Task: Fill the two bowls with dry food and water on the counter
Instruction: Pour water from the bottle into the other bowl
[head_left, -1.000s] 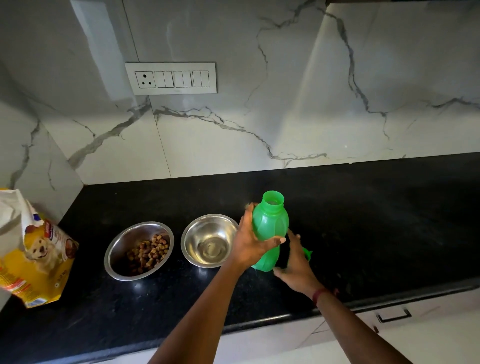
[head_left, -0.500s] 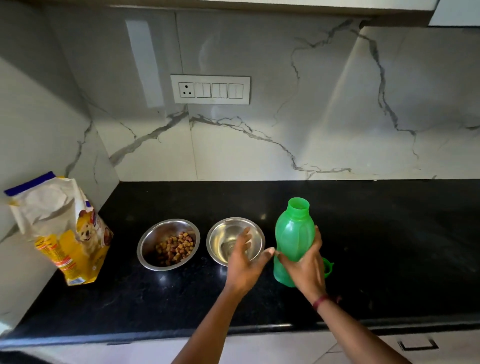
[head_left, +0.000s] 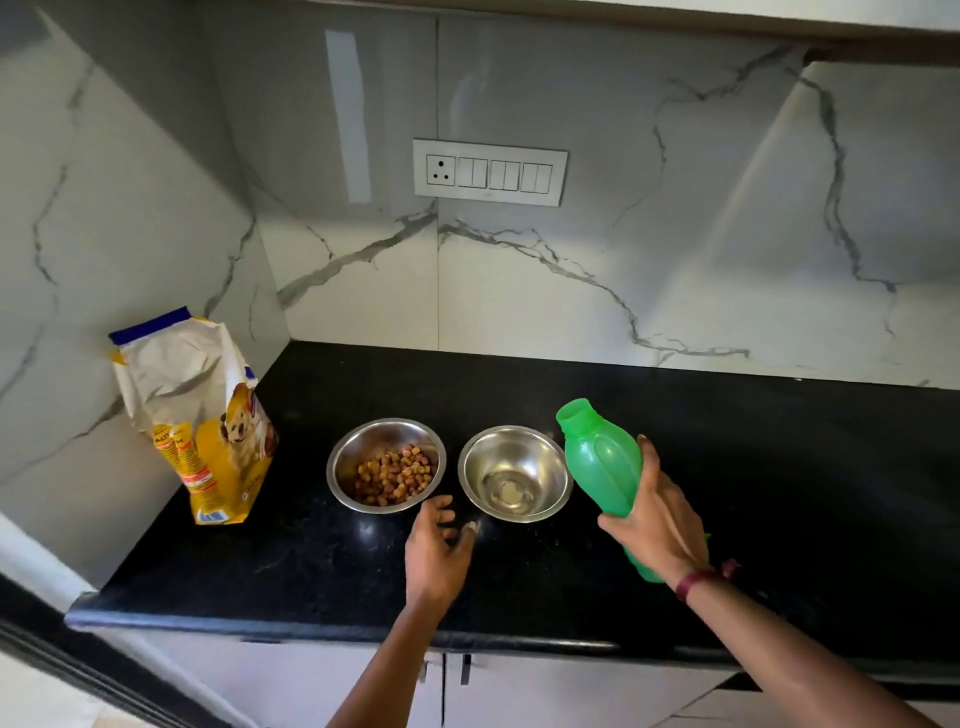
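Two steel bowls stand side by side on the black counter (head_left: 779, 467). The left bowl (head_left: 358, 447) holds brown dry food (head_left: 394, 474). The right bowl (head_left: 540, 457) has a little water at its bottom. My right hand (head_left: 657, 512) grips a green plastic bottle (head_left: 597, 457), uncapped and tilted with its mouth toward the right bowl's rim. My left hand (head_left: 435, 548) hovers over the counter in front of the gap between the bowls, fingers apart and holding nothing.
A yellow and white dog food bag (head_left: 202, 421) stands at the left end of the counter against the marble side wall. A switch plate (head_left: 489, 171) is on the back wall. Cabinet doors (head_left: 519, 686) lie below the counter's front edge.
My left hand let go of the bottle and moved left, in front of the bowls. My right hand took the bottle, lifted it and tilted its mouth toward the right bowl. The camera pulled back.
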